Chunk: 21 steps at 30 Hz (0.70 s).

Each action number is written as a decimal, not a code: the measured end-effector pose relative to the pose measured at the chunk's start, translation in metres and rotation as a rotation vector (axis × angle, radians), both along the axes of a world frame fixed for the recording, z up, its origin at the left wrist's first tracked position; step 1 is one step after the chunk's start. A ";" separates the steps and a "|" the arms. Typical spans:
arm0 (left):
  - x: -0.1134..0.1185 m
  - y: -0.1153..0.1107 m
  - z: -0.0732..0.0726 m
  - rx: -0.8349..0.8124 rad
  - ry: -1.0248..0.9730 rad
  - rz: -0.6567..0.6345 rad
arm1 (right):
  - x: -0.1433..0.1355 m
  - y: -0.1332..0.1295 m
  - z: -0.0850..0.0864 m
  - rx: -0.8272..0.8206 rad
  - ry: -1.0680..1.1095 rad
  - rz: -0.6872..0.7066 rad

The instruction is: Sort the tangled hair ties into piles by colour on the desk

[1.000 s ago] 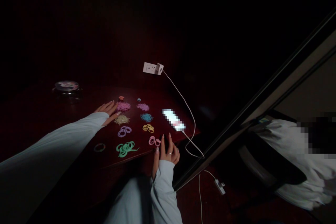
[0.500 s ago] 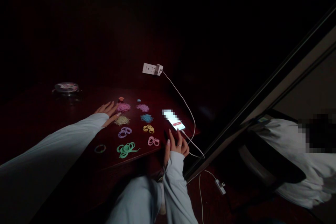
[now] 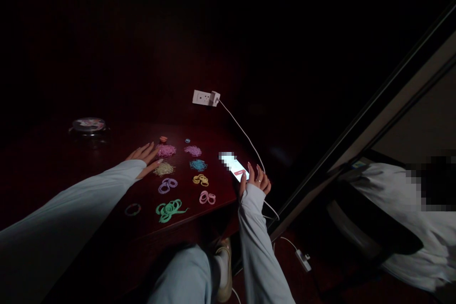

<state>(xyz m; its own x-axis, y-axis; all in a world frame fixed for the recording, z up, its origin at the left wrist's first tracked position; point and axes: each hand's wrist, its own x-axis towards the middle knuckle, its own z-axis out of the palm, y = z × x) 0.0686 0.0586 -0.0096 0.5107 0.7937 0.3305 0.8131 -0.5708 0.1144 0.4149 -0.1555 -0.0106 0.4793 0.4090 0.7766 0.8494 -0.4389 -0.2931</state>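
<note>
Fingers spread, my left hand (image 3: 144, 156) rests beside a pink pile (image 3: 166, 151) and a pale yellow pile (image 3: 164, 168) of small bands. My right hand (image 3: 255, 181) is open at the lower end of a lit phone (image 3: 233, 166), its thumb over the screen's bottom edge. Between the hands lie a lilac pile (image 3: 193, 151), a blue pile (image 3: 198, 165), yellow rings (image 3: 201, 180), purple rings (image 3: 167, 185), pink rings (image 3: 207, 197) and green coils (image 3: 170, 210). A thin ring (image 3: 133, 209) lies at the near left.
A round clear container (image 3: 89, 125) stands at the back left. From a wall socket (image 3: 202, 98), a white cable (image 3: 242, 129) runs down past the phone. A power strip (image 3: 303, 260) lies on the floor. A person in white clothing (image 3: 384, 180) is at the right.
My right hand has moved right and slightly up, onto the phone's lower end. My left hand is nearly unchanged. The view has shifted slightly, showing more of a shoe below the table.
</note>
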 end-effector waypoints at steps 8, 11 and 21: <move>-0.004 0.002 -0.001 -0.006 0.002 -0.027 | 0.010 0.011 -0.012 -0.018 0.024 0.043; -0.003 0.004 -0.003 -0.019 0.000 -0.011 | 0.009 0.008 -0.014 -0.010 -0.001 0.036; 0.001 0.008 -0.009 0.001 -0.052 -0.002 | 0.009 0.007 -0.018 -0.033 -0.017 0.011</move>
